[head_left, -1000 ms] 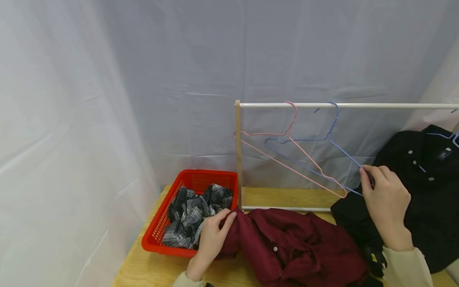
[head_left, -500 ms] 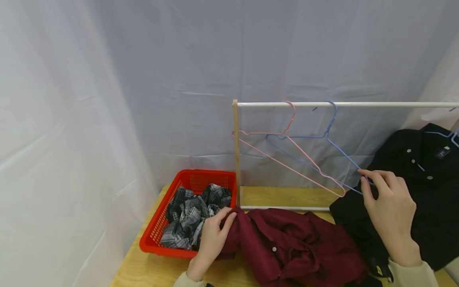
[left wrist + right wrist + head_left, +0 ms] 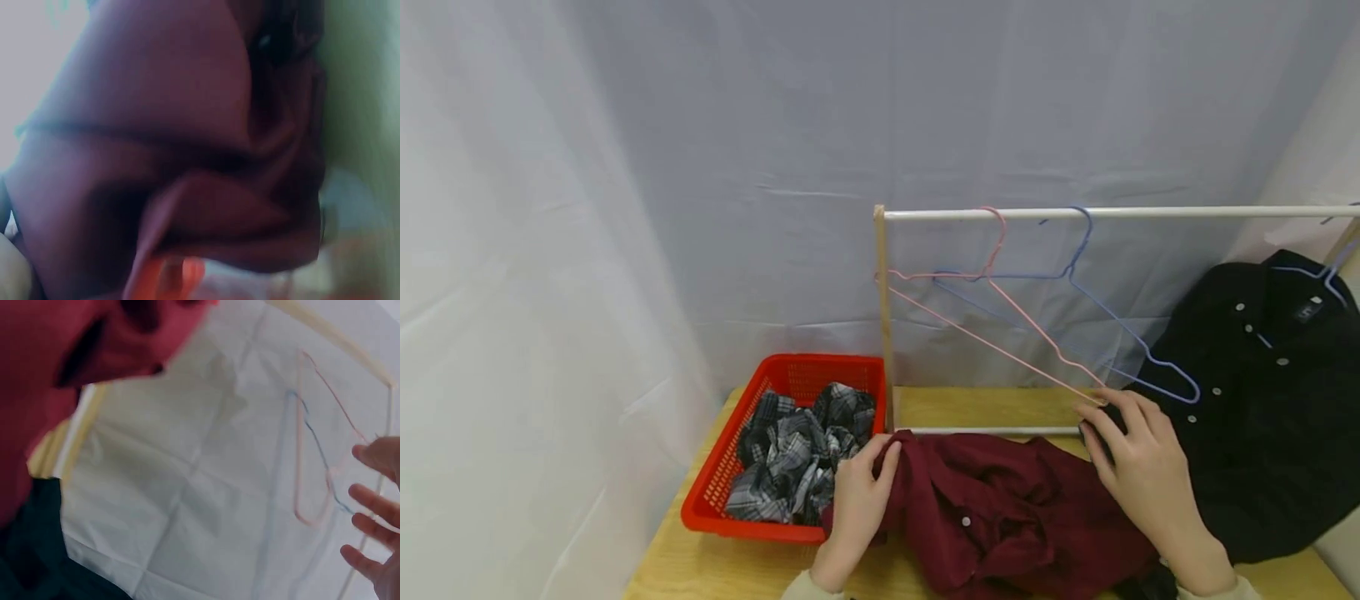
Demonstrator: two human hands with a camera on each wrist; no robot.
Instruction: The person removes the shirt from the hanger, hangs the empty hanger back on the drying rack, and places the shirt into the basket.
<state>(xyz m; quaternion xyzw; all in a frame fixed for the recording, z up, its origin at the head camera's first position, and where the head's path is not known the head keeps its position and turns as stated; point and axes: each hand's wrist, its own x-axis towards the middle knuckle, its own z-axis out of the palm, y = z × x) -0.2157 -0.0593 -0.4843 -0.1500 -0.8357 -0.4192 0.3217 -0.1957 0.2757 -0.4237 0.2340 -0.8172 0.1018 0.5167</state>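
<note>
My left hand [image 3: 859,504] pinches a maroon buttoned shirt [image 3: 992,508] at its upper left edge, beside the red basket [image 3: 711,508]. The maroon cloth [image 3: 162,75] fills most of the left wrist view. Its remaining part lies crumpled on the table. My right hand [image 3: 1146,475] is at the lower right corner of a pink wire hanger [image 3: 1022,312] hooked on the rail. In the right wrist view, that hand [image 3: 384,512] shows spread fingers, with nothing gripped. A blue wire hanger [image 3: 1120,321] hangs to the right of the pink one, apart from the hand.
Grey plaid clothing [image 3: 797,454] lies in the red basket. A white rail [image 3: 1187,212] runs across, held by a wooden post [image 3: 883,317]. At the right hangs a black buttoned shirt [image 3: 1285,450]. Behind the rack is a pale curtain [image 3: 737,208].
My right hand has let go of the blue hanger and moved left and down to the pink hanger's corner. The left hand keeps its pinch on the maroon shirt.
</note>
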